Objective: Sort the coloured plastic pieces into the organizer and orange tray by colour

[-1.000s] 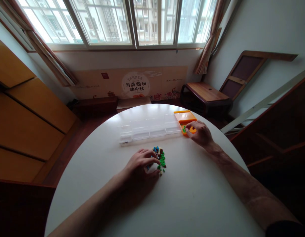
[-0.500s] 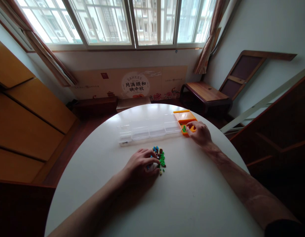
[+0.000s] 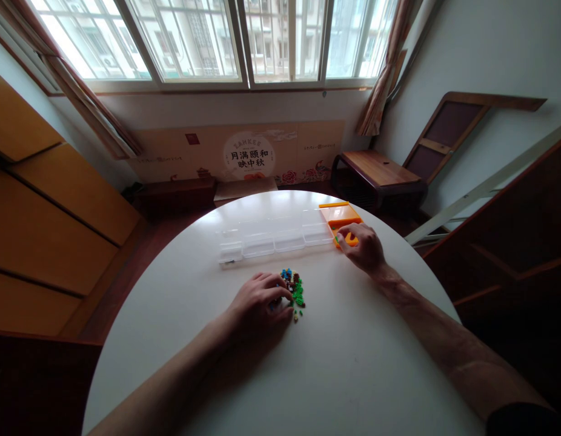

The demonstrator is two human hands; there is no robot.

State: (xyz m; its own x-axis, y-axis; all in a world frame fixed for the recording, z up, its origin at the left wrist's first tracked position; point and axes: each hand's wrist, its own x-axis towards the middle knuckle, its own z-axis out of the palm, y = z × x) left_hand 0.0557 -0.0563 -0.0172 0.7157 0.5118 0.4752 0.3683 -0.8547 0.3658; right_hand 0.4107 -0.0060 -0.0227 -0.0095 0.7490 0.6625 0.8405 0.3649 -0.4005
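- Left hand [image 3: 262, 297], bare: palm down at the near left side of the pile, fingers curled; thumb and forefinger slightly apart at the tips; cannot tell whether pinching a piece; forearm cut off by the lower edge.
- Loose pile of small plastic pieces [image 3: 298, 293], green, brown, blue and black-and-white: on the tabletop, left part hidden under the left hand; single shapes too small to make out.
- Right hand [image 3: 365, 245], bare: over the near part of the orange box, thumb and forefinger bowed toward each other; contact of the tips hard to make out, cannot tell whether clamped on anything.
- Orange plastic box [image 3: 341, 214]: at the right end of the clear tray, near part largely covered by the right hand; green specks just beside the fingertips, mostly hidden.
- Long clear plastic tray with compartments [image 3: 289, 245]: beyond the pile; far edges faint against white.
- Round white table [image 3: 353, 363]: near edge out of frame.
- Black sleeve [image 3: 521, 419]: right arm, cut off at lower right.
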